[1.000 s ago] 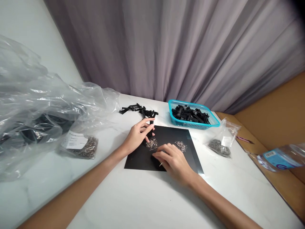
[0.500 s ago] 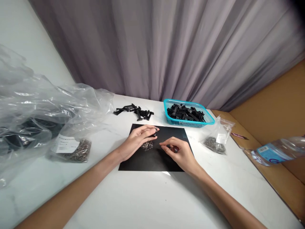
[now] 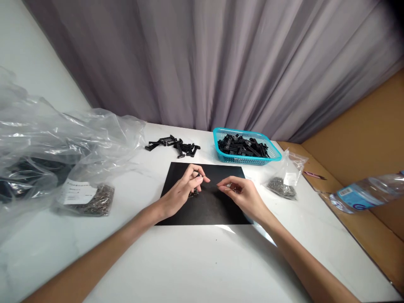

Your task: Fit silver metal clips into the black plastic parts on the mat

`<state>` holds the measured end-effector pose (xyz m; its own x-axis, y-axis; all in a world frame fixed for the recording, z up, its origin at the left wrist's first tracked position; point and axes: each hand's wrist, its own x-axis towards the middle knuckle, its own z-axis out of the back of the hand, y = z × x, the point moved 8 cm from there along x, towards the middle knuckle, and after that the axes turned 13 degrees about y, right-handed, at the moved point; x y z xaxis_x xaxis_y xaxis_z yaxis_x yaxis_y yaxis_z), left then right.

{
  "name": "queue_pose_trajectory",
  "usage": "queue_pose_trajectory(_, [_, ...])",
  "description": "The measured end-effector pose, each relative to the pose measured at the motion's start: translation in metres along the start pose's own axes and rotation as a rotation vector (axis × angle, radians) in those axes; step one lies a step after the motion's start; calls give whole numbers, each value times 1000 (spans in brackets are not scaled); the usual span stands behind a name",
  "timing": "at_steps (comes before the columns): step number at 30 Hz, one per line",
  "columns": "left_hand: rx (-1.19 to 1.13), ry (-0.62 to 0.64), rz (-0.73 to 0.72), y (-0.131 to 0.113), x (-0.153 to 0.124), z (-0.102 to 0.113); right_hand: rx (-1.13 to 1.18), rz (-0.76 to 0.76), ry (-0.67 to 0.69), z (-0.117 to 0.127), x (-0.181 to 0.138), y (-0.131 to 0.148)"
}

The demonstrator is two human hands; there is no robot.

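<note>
My left hand (image 3: 181, 189) is closed over the black mat (image 3: 205, 210), its fingers curled round a small black plastic part (image 3: 199, 174) that they mostly hide. Beneath that hand a little heap of tiny metal pieces (image 3: 193, 193) lies on the mat. My right hand (image 3: 244, 193) hovers at the mat's right side, thumb and fingertips pinched together. Whatever the pinch holds is too small to make out. More tiny metal pieces (image 3: 232, 187) show between its thumb and fingers. A short gap separates the two hands.
Loose black plastic parts (image 3: 179, 147) lie beyond the mat. A blue basket (image 3: 249, 160) holds many more. Bags of small metal pieces stand left (image 3: 97, 202) and right (image 3: 282, 188). Large clear plastic sheeting (image 3: 72, 134) covers the far left; a bottle (image 3: 362, 195) lies at right.
My left fingers have lifted and shifted slightly left, tilting with the black part. My right hand has moved a little right and up, still pinched. The whole view has shifted slightly.
</note>
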<state>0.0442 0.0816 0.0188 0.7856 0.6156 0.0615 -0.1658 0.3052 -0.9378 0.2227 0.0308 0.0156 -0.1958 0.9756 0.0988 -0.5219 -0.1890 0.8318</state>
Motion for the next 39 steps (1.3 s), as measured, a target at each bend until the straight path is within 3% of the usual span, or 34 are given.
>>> queue_pose_trajectory(6, [-50,35,-25,0,0,-2,160,-24,45,0,1,-7])
queue_pose_trajectory(11, [-14,23,-107,-2,0,-4,-28,20,-7,6,1,-2])
queue_pose_trajectory(15, [92,0,-143,-5,0,-7,-35,35,-33,8,1,-4])
queue_pose_trajectory(26, [242,0,-176,-1,-1,-11,52,17,170,-8,1,-6])
queue_pose_trajectory(31, [245,-6,-177,-1,-1,-11,-31,42,180,-7,1,-4])
queue_pose_trajectory(39, [287,1,-162,-1,-3,-15,42,39,179,-5,-1,4])
